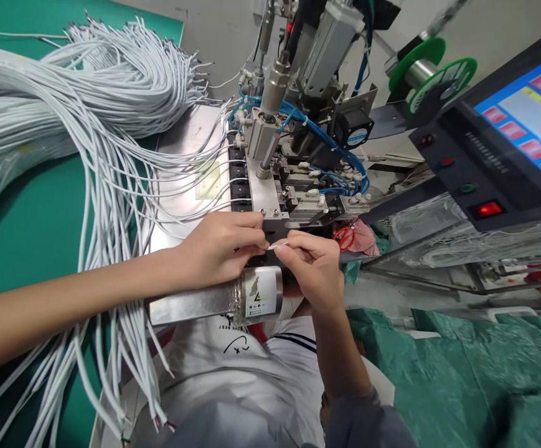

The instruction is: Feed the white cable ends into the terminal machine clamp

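Observation:
My left hand point(226, 246) is closed in a pinch on a thin white cable point(277, 246), just in front of the machine's metal block point(264, 193). Facing it, my right hand point(314, 261) pinches the same short stretch of cable from the right. Thumbs and fingertips of both hands are close together. Several white cables point(177, 186) run from the left into a row of black slots point(239, 180) on the machine. Below my hands is a metal part with a printed label point(261, 295).
A big bundle of white cables point(111, 93) lies on the green table point(32, 230), with more hanging over its front edge. At the right stand a control panel with a lit screen point(531, 118) and a green spool point(419, 68). Red-handled scissors point(345, 238) lie behind my right hand.

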`<action>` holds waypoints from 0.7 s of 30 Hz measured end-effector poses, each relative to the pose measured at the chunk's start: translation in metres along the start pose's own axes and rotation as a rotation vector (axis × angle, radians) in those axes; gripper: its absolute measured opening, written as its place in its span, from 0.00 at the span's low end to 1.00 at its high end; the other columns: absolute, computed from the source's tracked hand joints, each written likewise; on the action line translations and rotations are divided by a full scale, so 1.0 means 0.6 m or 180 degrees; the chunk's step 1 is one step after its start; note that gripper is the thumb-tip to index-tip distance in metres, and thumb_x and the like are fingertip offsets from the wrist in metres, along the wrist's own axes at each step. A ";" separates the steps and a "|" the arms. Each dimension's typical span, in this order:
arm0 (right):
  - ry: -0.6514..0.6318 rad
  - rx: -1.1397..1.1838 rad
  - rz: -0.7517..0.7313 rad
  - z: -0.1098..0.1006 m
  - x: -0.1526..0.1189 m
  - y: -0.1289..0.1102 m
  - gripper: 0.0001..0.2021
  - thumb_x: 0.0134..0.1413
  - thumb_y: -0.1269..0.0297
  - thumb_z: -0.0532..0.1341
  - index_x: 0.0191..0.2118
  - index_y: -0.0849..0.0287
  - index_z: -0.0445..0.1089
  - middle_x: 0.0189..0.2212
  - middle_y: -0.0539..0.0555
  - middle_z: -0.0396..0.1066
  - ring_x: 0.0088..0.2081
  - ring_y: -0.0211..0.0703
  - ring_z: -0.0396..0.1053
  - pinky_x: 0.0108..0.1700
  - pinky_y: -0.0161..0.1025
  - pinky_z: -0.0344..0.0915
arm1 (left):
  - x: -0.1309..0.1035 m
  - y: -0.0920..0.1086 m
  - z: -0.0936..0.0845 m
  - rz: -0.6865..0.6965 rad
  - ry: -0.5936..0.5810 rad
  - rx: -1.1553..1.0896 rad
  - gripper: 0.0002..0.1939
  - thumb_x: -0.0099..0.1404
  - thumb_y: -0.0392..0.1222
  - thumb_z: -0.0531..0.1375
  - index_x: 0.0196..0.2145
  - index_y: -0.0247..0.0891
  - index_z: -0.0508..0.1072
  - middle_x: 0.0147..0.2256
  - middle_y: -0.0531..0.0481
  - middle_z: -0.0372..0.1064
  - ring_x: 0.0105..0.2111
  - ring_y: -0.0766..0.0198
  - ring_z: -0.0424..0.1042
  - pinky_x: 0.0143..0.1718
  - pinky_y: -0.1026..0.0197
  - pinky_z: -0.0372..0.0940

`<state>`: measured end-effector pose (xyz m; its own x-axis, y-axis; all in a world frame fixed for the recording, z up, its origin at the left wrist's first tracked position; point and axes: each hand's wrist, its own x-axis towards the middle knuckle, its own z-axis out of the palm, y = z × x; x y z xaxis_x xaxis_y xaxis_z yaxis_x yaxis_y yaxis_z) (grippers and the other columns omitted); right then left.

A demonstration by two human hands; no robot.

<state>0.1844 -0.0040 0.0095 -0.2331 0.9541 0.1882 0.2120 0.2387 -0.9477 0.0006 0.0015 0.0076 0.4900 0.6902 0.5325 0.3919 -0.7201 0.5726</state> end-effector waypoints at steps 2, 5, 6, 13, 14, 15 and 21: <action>0.0246 0.0088 -0.0051 0.009 -0.003 0.004 0.06 0.47 0.65 0.63 0.24 0.60 0.75 0.15 0.46 0.54 0.21 0.33 0.51 0.24 0.34 0.52 | -0.001 0.005 0.004 -0.0145 0.0122 -0.0029 0.07 0.57 0.27 0.57 0.25 0.34 0.69 0.24 0.53 0.62 0.24 0.71 0.61 0.24 0.67 0.55; 0.0528 0.0416 -0.0119 0.035 -0.012 0.014 0.08 0.49 0.63 0.62 0.25 0.59 0.76 0.18 0.47 0.59 0.22 0.34 0.54 0.25 0.35 0.54 | -0.002 0.013 0.009 -0.0363 0.0242 -0.0193 0.07 0.57 0.29 0.59 0.23 0.34 0.67 0.23 0.54 0.62 0.23 0.72 0.61 0.25 0.67 0.56; 0.0587 0.0471 -0.0124 0.042 -0.016 0.016 0.08 0.50 0.63 0.62 0.25 0.59 0.76 0.18 0.48 0.61 0.23 0.35 0.55 0.25 0.35 0.55 | -0.003 0.014 0.011 -0.0405 0.0268 -0.0241 0.08 0.58 0.30 0.59 0.23 0.34 0.67 0.23 0.55 0.62 0.23 0.72 0.61 0.25 0.67 0.56; 0.0775 -0.0753 -0.0513 0.034 -0.020 0.000 0.10 0.52 0.66 0.60 0.23 0.60 0.72 0.15 0.44 0.49 0.19 0.32 0.49 0.23 0.35 0.50 | -0.001 0.001 0.001 0.0481 0.0254 0.1038 0.11 0.63 0.31 0.54 0.23 0.35 0.67 0.23 0.52 0.62 0.23 0.70 0.59 0.23 0.65 0.54; 0.0595 -0.0927 -0.0555 0.027 -0.019 -0.002 0.10 0.52 0.67 0.59 0.22 0.60 0.71 0.15 0.44 0.48 0.19 0.32 0.49 0.23 0.35 0.50 | 0.000 -0.001 -0.002 0.0719 0.0200 0.1394 0.12 0.63 0.31 0.53 0.23 0.35 0.66 0.23 0.51 0.62 0.22 0.69 0.59 0.23 0.64 0.53; 0.0403 -0.1025 -0.0585 0.021 -0.017 -0.004 0.11 0.52 0.68 0.59 0.21 0.61 0.69 0.15 0.44 0.47 0.19 0.32 0.49 0.23 0.35 0.50 | 0.000 -0.002 -0.003 0.0911 0.0143 0.1667 0.13 0.63 0.30 0.53 0.22 0.35 0.66 0.22 0.51 0.62 0.22 0.68 0.58 0.23 0.63 0.53; 0.0477 -0.0803 -0.0766 0.020 -0.015 0.012 0.11 0.52 0.70 0.58 0.20 0.60 0.66 0.15 0.44 0.46 0.19 0.32 0.49 0.23 0.35 0.49 | -0.011 0.001 0.014 0.0324 0.0175 0.1096 0.10 0.64 0.33 0.53 0.26 0.35 0.69 0.24 0.51 0.62 0.23 0.70 0.60 0.23 0.66 0.55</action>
<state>0.1765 -0.0134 -0.0020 -0.1672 0.8767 0.4511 0.3996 0.4785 -0.7819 0.0039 -0.0040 -0.0008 0.5010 0.6098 0.6141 0.5872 -0.7608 0.2764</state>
